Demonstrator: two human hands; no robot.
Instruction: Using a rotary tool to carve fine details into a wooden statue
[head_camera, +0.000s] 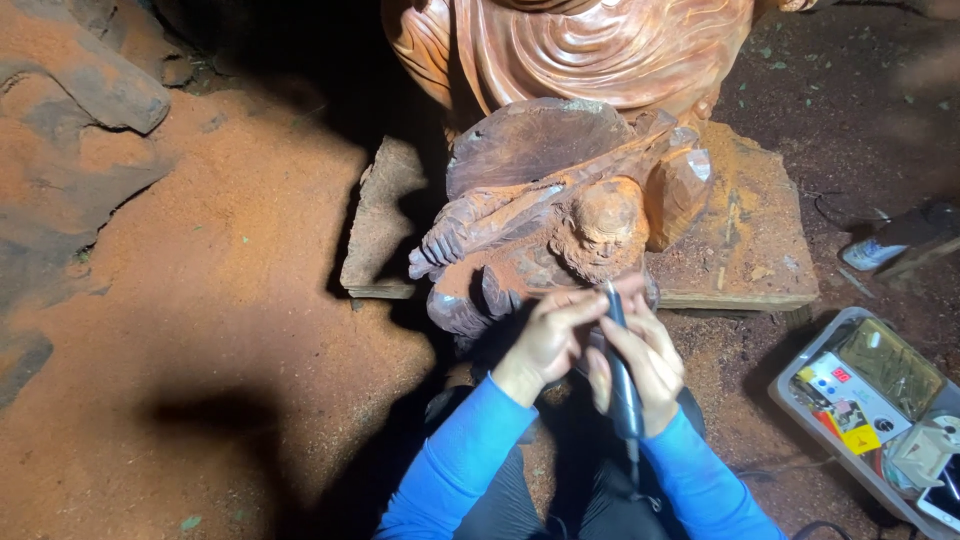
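A reddish-brown wooden carving of a figure (560, 215) lies in front of me, its head turned toward my hands. My right hand (645, 355) grips a dark pen-shaped rotary tool (622, 375), whose tip touches the carving just below the head. My left hand (548, 335) is curled beside it, fingers resting against the tool's front end and the wood. Both arms wear blue sleeves. A cable runs from the tool's rear down between my legs.
A larger carved wooden statue (570, 45) stands behind. Flat wooden blocks (750, 240) lie under and beside the carving. A grey tray (865, 395) with a small control box and bits sits at right. Red sawdust (220, 300) covers the ground at left.
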